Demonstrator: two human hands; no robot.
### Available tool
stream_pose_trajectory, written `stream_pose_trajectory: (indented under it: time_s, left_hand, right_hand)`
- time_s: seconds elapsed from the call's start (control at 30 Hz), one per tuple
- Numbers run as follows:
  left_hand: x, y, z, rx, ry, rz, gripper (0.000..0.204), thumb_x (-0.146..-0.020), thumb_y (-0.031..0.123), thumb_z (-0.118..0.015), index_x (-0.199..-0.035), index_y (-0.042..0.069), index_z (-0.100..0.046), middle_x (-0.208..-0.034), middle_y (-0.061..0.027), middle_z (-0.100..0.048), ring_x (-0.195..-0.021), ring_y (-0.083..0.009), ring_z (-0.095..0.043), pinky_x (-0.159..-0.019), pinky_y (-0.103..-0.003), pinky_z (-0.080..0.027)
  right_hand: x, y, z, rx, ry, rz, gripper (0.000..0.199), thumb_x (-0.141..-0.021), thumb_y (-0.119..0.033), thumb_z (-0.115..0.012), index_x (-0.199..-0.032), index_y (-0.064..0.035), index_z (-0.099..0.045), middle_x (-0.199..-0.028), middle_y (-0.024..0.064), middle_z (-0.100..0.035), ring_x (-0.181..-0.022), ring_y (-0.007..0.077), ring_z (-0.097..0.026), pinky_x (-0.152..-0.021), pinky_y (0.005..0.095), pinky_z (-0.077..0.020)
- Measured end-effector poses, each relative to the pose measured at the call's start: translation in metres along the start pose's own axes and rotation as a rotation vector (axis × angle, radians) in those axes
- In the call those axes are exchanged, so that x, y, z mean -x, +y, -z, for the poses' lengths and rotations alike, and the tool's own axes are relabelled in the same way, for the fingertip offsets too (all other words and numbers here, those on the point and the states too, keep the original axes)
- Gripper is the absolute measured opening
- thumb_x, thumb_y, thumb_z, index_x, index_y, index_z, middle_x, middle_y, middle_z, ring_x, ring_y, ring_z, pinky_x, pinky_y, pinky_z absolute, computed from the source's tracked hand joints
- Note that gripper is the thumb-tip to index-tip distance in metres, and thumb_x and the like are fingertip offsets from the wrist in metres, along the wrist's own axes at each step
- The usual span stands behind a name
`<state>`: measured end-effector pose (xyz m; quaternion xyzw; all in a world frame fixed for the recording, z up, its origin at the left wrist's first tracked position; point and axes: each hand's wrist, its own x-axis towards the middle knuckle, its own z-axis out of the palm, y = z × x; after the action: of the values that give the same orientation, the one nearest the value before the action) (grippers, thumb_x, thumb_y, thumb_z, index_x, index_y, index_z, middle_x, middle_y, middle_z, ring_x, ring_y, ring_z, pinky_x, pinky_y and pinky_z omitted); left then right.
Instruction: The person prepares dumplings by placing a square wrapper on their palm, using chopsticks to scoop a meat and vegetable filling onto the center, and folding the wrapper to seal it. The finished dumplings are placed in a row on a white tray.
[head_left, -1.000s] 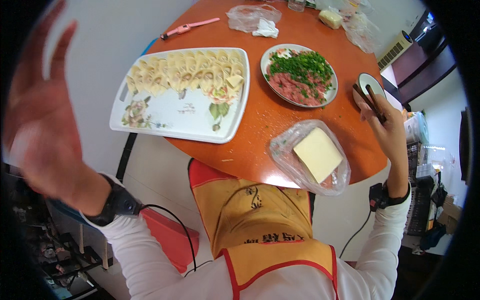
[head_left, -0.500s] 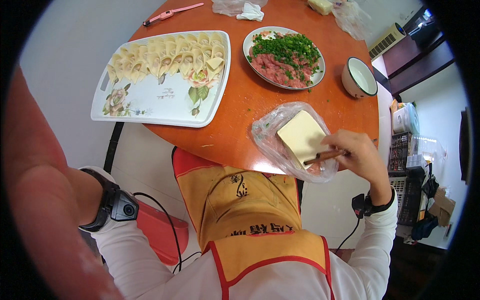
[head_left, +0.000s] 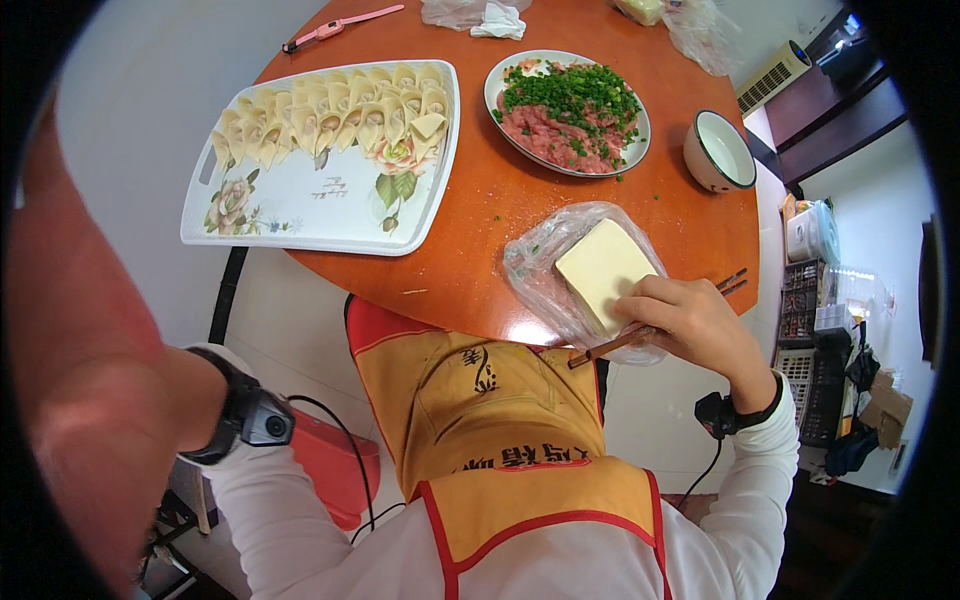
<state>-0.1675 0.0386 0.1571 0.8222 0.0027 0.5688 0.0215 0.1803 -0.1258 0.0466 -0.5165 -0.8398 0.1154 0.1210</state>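
Note:
My right hand [head_left: 692, 322] is closed around a pair of brown chopsticks [head_left: 600, 352]; their dark ends stick out to the right past the knuckles. Its fingertips touch the right edge of a stack of square, pale yellow dough wrappers [head_left: 600, 262]. The stack rests on a clear plastic bag [head_left: 527, 262] at the table's near edge. My left hand [head_left: 95, 370] is raised very close at the left rim, large and smeared; its fingers cannot be made out. Folded dumplings [head_left: 345, 105] stand in rows on the far half of a white floral tray [head_left: 320, 215].
A plate [head_left: 492, 92] of minced meat [head_left: 550, 140] and chopped green onions [head_left: 590, 95] stands beyond the bag. To its right is a white bowl [head_left: 722, 150] with a dark rim. A pink watch [head_left: 340, 27], tissue [head_left: 498, 20] and plastic bags [head_left: 700, 35] lie at the table's far side.
My right hand's fingers have come down onto the wrappers' edge. The chopsticks have swung round, dark ends now pointing right, away from the stack. My left forearm has shifted slightly right and down.

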Motion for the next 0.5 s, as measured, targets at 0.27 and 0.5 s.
stream_pose_trajectory:
  time_s: [0.27, 0.5]
  left_hand:
    - [0.051, 0.013, -0.069, 0.295, 0.104, 0.646, 0.075, -0.083, 0.049, -0.061, -0.137, 0.003, -0.036, -0.137, -0.0238, -0.039, -0.118, -0.032, -0.048, -0.099, -0.045, -0.039]
    - [0.079, 0.027, -0.111, 0.725, 0.099, 0.847, 0.056, -0.086, 0.021, -0.066, -0.13, -0.003, -0.041, -0.13, -0.0183, -0.046, -0.109, -0.023, -0.054, -0.091, -0.033, -0.044]
  right_hand:
    - [0.004, 0.009, 0.003, -0.129, -0.002, -0.017, 0.029, -0.068, -0.006, -0.068, -0.096, -0.0096, -0.063, -0.081, 0.0051, -0.058, -0.068, 0.0263, -0.06, -0.054, 0.0355, -0.047]
    - [0.001, 0.023, 0.006, -0.402, -0.064, -0.019, 0.025, -0.069, 0.001, -0.064, -0.094, -0.0038, -0.063, -0.084, 0.0109, -0.06, -0.076, 0.0315, -0.059, -0.066, 0.0379, -0.0476]
